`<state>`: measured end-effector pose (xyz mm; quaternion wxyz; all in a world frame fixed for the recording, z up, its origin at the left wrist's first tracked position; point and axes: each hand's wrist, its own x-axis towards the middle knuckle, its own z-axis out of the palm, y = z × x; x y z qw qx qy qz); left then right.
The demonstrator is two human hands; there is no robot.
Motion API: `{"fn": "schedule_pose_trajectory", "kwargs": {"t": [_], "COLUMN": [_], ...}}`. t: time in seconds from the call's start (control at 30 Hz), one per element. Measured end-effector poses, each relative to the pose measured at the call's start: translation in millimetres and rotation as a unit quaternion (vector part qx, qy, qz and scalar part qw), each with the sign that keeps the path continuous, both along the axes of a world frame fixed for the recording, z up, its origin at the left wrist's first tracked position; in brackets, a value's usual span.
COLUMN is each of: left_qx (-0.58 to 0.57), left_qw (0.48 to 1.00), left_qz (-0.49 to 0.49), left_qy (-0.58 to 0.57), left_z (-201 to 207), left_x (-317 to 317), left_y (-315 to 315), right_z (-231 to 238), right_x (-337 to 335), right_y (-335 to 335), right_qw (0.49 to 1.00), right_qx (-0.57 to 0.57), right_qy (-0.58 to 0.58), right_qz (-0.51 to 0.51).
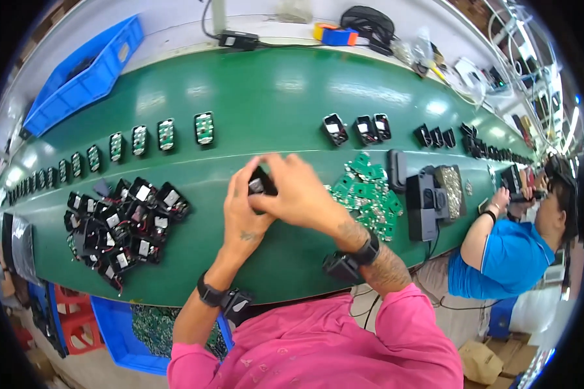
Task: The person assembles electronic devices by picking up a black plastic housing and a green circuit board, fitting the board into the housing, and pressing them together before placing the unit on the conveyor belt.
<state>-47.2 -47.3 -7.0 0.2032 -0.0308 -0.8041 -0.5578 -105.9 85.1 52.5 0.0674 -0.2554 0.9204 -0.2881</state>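
Over the middle of the green bench, my left hand and my right hand come together around a small black plastic housing. Fingers of both hands are closed on it from either side, and they hide most of it. To the left lies a heap of black housings with whitish blocks and thin wires inside. Just right of my right hand is a loose pile of small green circuit boards. Three black housings stand beyond my hands to the right.
Housings fitted with green boards form a row along the left. A blue bin sits at the back left, another blue bin of boards below the bench edge. A black device stands right. A co-worker in blue sits farther right.
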Motion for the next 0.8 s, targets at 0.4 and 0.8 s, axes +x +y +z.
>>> {"fn": "schedule_pose_trajectory", "kwargs": {"t": [0.4,0.8], "left_qx": [0.118,0.133], "left_qw": [0.988,0.985], "left_qz": [-0.044,-0.055], "left_qy": [-0.087,-0.094], "left_z": [-3,6], "left_x": [5,8], "left_y": [0,10], "right_z": [-22,-14], "right_x": [-28,7], "right_y": [164,129], "right_qw": [0.969,0.896], "right_qx": [0.18,-0.377], "right_qy": [0.119,-0.081], "right_qz": [-0.117,-0.219]}}
